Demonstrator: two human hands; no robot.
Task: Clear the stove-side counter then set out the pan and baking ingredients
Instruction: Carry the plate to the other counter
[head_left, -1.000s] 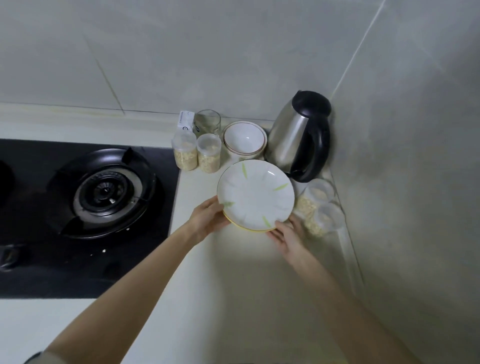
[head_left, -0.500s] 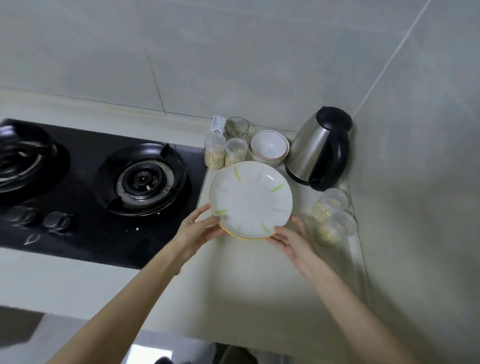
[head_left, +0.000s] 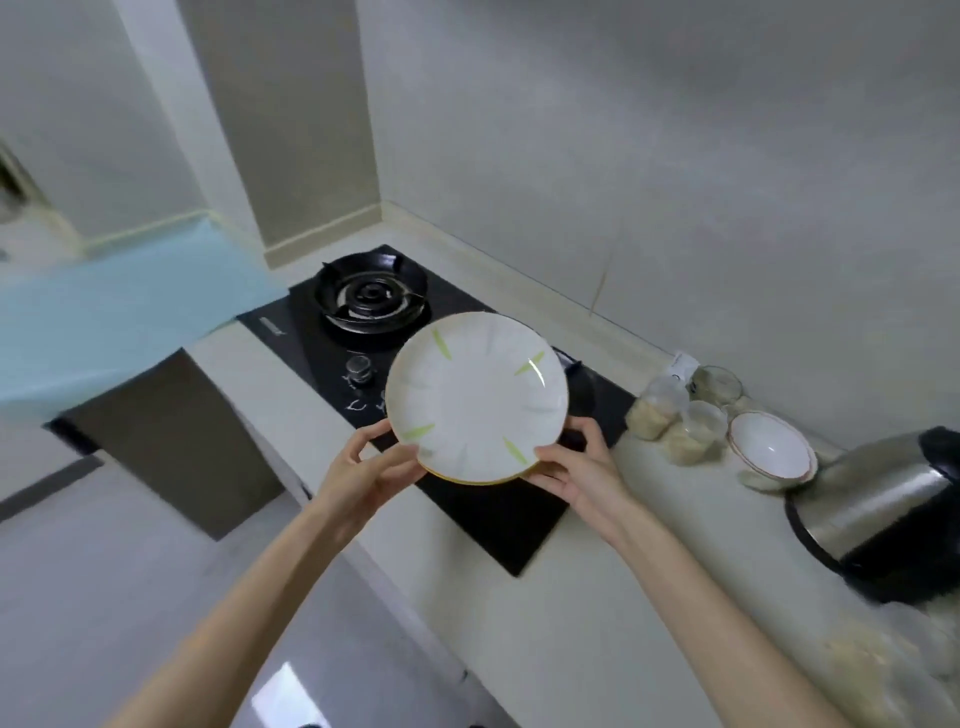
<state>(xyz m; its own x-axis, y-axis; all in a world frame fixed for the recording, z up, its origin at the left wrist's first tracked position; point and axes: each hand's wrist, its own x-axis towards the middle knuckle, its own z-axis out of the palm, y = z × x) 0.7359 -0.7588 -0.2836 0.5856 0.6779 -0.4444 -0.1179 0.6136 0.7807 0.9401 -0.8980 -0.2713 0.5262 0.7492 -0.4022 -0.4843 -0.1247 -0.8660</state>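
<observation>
While we clear the counter beside the stove (head_left: 415, 332), we carry the white plate (head_left: 475, 397) with green leaf marks out over the black cooktop, well above its glass and clear of the counter. A yellow edge shows just under its near rim, so we judge there may be a second plate stacked below, though we cannot tell for sure. Our left hand (head_left: 363, 475) pinches the rim nearest us from the far-burner side of the stove, thumb on top and fingers curled beneath; our right hand (head_left: 576, 473) clamps the same near rim from the kettle side, thumb laid over the edge. We hold it with both hands and nearly level, we think, because a wide, smooth dish is safer supported at two points while we turn away from the corner. The plate therefore sits between and just beyond our hands, over the stove's knobs (head_left: 359, 368). On the counter to the stove's other side stay the oat-filled jars (head_left: 675, 421), the stacked bowls (head_left: 770, 451) and the steel electric kettle (head_left: 883, 512), so the clearing looks only begun. No pan is in view.
</observation>
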